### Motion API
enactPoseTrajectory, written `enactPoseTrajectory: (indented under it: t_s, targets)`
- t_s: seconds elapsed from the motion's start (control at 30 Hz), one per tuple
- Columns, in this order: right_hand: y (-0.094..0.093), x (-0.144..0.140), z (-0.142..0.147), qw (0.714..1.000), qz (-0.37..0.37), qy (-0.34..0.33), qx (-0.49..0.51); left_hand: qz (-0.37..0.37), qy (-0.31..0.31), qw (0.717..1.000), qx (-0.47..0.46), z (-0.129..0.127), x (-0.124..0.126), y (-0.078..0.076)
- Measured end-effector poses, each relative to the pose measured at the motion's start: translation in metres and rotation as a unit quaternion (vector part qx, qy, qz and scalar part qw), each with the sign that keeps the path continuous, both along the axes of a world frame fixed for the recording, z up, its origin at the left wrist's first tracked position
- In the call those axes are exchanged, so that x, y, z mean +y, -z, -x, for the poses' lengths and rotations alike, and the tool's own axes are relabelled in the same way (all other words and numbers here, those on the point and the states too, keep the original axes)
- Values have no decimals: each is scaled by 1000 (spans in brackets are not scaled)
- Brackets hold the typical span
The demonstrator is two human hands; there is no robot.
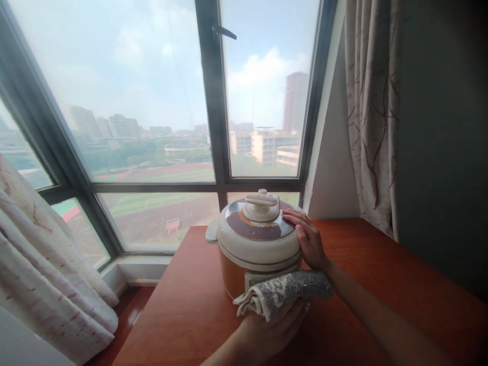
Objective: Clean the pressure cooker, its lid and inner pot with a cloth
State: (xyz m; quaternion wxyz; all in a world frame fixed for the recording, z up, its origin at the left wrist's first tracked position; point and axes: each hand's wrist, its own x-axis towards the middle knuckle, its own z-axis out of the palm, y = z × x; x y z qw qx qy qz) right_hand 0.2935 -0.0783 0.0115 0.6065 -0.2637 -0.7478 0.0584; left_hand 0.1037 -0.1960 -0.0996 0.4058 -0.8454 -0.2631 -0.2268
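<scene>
A pressure cooker (263, 249) with a cream lid rim, brown sides and a knob on top stands on the reddish wooden table. My right hand (307, 236) rests on the right side of its lid, fingers stretched out over the dark glossy top. In front of the cooker, my left hand (272, 325) grips a folded grey-and-white cloth (285, 292). The cloth hides part of the cooker's front panel, and I cannot tell whether it touches the cooker. Some left fingers are hidden under the cloth.
The wooden table (163, 315) reaches toward a large window with grey frames (211, 101). Patterned curtains hang at the left (49, 269) and right (373, 112). A side handle (211, 232) sticks out from the cooker's left.
</scene>
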Motion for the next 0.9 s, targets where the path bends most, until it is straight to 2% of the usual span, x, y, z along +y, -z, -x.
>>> enactPoseTrajectory:
  t_s: [0.1, 0.2, 0.33, 0.47, 0.53, 0.63, 0.77, 0.9]
  targets:
    - [1, 0, 1, 1000, 1, 9, 5, -66, 19, 997, 35, 9, 3, 9]
    - [1, 0, 2, 1000, -4, 18, 3, -79, 35, 996, 30, 22, 8, 9]
    - [0, -1, 5, 999, -12, 36, 6, -70, 60, 993, -80, 40, 12, 12]
    - [2, -1, 8, 999, -21, 47, 17, -16, 40, 977, -207, 43, 10, 16]
    - [2, -1, 8, 998, -23, 50, 15, -9, 23, 965, -260, 39, 8, 8]
    - [2, -1, 8, 998, -20, 55, 3, -3, -10, 958, -287, 33, 6, -17]
    - [2, -1, 7, 998, -24, 64, 0, 31, -23, 970, -239, 22, 8, -51]
    - [2, 2, 7, 997, -29, 66, 5, 26, -19, 985, -172, 4, 8, -61]
